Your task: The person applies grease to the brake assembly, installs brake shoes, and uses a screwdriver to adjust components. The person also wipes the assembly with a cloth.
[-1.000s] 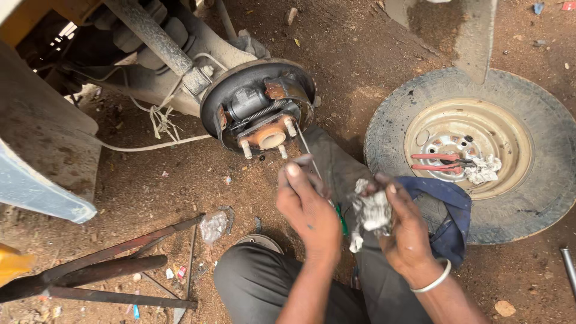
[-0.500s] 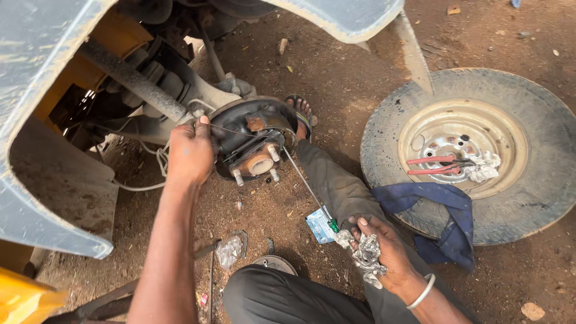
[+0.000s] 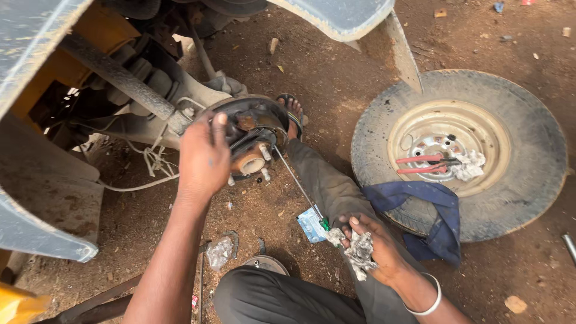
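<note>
My left hand [image 3: 203, 157] rests on the round brake backing plate [image 3: 252, 114] of the vehicle's hub, fingers curled over its left rim beside the hub with studs [image 3: 249, 162]. My right hand [image 3: 373, 249] lies on my outstretched leg [image 3: 327, 186], shut on a crumpled grey rag [image 3: 361, 257] and the green handle of a long thin screwdriver [image 3: 297, 183], whose shaft slants up toward the hub. A small blue packet [image 3: 312, 225] lies on the dirt just left of that hand.
A removed wheel [image 3: 462, 147] lies flat at right, with red-handled pliers [image 3: 423, 165] and a white rag in its rim and a blue cloth [image 3: 429, 216] draped over its near edge. The vehicle's body panel [image 3: 42, 198] overhangs at left. My sandalled foot [image 3: 293, 111] sits behind the hub.
The view has drifted slightly; my left hand has slid from the plate's upper left onto its front face. My right hand stays on my leg with the rag and screwdriver.
</note>
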